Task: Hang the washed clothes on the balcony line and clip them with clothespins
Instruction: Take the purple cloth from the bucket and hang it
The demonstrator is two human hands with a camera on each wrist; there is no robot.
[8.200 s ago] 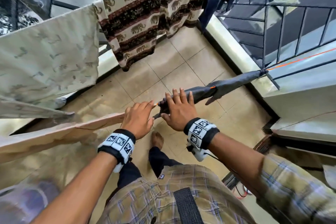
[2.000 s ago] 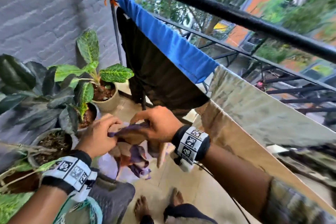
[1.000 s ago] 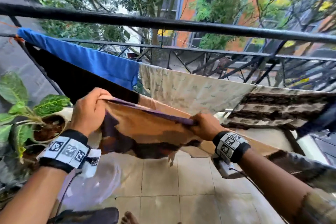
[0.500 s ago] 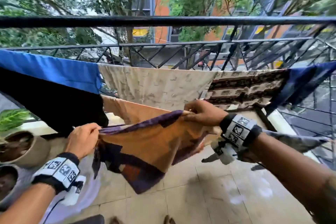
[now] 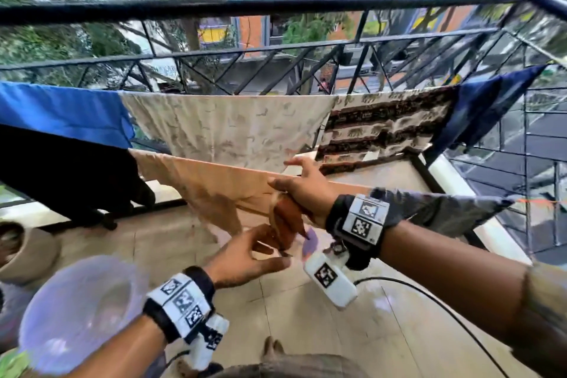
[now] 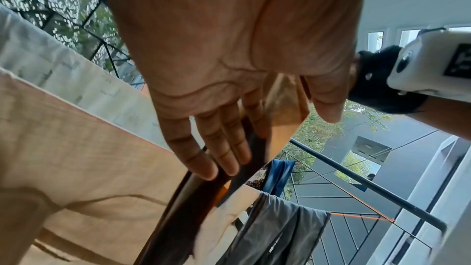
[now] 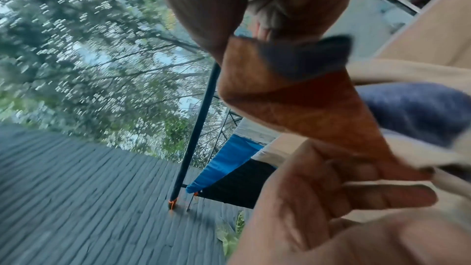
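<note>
An orange-brown patterned cloth (image 5: 283,221), bunched narrow, hangs at the near clothesline on a balcony, just in front of a peach cloth (image 5: 211,184) already draped there. The person's right hand (image 5: 303,187) clasps the top of the bundle at line height, thumb and fingers wrapped round the gathered fabric, while the left hand (image 5: 245,255) reaches up from below with straight fingers (image 6: 203,156) laid against the cloth's dark lower edge and the thumb held apart, gripping nothing. On the same line to the right hangs a grey garment (image 5: 435,209), and to the left a black garment (image 5: 70,175). A farther line carries a blue cloth (image 5: 61,113), a pale printed sheet (image 5: 227,129), an elephant-patterned brown cloth (image 5: 386,123) and a navy cloth (image 5: 484,104). Behind them runs the black metal railing (image 5: 276,4), with trees and an orange building beyond. A translucent plastic basin (image 5: 79,313) sits blurred at lower left on the tiled floor (image 5: 306,322), beside a clay plant pot (image 5: 27,252).
</note>
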